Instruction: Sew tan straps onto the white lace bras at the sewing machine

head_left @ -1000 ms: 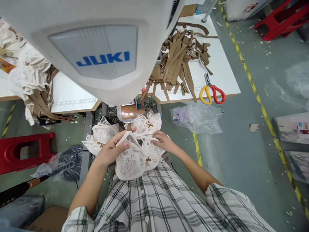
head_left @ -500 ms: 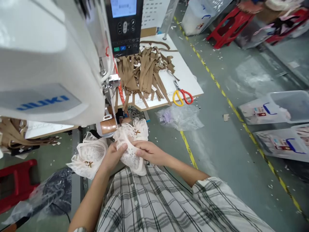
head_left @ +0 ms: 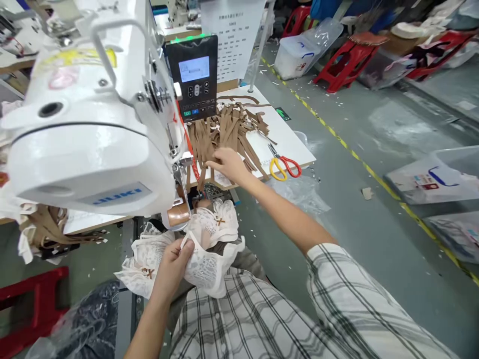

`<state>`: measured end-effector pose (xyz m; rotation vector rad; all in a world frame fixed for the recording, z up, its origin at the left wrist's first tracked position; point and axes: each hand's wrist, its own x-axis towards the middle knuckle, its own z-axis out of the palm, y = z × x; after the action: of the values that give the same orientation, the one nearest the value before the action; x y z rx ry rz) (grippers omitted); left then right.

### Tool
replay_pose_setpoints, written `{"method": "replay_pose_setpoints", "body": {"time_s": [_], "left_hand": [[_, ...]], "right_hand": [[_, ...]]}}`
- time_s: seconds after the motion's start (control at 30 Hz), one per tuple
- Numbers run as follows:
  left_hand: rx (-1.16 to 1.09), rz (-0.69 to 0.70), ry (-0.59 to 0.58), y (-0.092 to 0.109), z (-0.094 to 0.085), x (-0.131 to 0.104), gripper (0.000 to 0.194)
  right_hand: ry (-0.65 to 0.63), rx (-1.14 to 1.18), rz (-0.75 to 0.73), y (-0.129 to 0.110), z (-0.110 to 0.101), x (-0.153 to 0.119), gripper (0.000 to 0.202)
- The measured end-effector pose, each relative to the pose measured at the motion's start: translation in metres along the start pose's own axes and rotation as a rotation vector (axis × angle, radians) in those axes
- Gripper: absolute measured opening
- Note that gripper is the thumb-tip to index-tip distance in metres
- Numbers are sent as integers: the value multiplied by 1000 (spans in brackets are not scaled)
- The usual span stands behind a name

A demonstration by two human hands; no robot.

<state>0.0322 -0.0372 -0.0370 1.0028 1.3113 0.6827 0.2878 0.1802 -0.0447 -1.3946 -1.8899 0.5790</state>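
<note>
My left hand [head_left: 175, 262] grips a bundle of white lace pieces [head_left: 209, 259] with small brown bows, held over my lap just below the sewing machine's arm. My right hand [head_left: 228, 163] is stretched forward onto the pile of brown straps [head_left: 224, 130] on the white table, fingers closed around the near ends of a strap. More white lace [head_left: 140, 264] hangs to the left of my left hand.
A white JUKI sewing machine [head_left: 86, 134] with a black control panel [head_left: 196, 77] fills the left. Yellow-and-red scissors [head_left: 284, 165] lie near the table's right edge. Clear plastic bins [head_left: 430, 174], red stools [head_left: 344, 60] and a yellow floor line [head_left: 374, 177] lie to the right.
My right hand left the lace and reached forward to the brown straps on the table. My left hand kept hold of the lace. The view tilted up.
</note>
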Motion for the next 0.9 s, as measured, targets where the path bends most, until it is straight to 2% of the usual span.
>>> {"method": "replay_pose_setpoints", "body": {"time_s": [0.07, 0.17, 0.23, 0.33, 0.43, 0.57, 0.63, 0.7, 0.77, 0.8, 0.9], "left_hand": [[4, -7, 21, -1, -4, 1, 47], [57, 31, 24, 2, -3, 4, 44], [98, 54, 7, 7, 0, 5, 41], [153, 67, -17, 16, 5, 3, 38], [218, 96, 8, 24, 9, -4, 37], [384, 265, 127, 33, 15, -14, 26], [405, 313, 148, 33, 18, -17, 28], [382, 270, 86, 29, 19, -17, 36], [372, 181, -10, 24, 17, -15, 30], [374, 145, -48, 21, 16, -14, 26], [348, 91, -109, 13, 9, -12, 39]], "right_hand": [[-19, 433, 198, -9, 0, -25, 38], [-74, 1245, 627, -18, 9, -69, 34], [-128, 1513, 800, -22, 19, -94, 33], [-168, 1592, 850, -32, 35, -123, 25], [-170, 1639, 844, -49, 44, -145, 20], [-243, 1527, 718, -79, 47, -172, 34], [-288, 1413, 645, -93, 46, -183, 38], [-314, 1287, 592, -102, 46, -190, 40], [-299, 1200, 587, -105, 46, -192, 41], [-280, 1180, 602, -105, 47, -192, 41], [-247, 1194, 689, -100, 52, -191, 40]]}}
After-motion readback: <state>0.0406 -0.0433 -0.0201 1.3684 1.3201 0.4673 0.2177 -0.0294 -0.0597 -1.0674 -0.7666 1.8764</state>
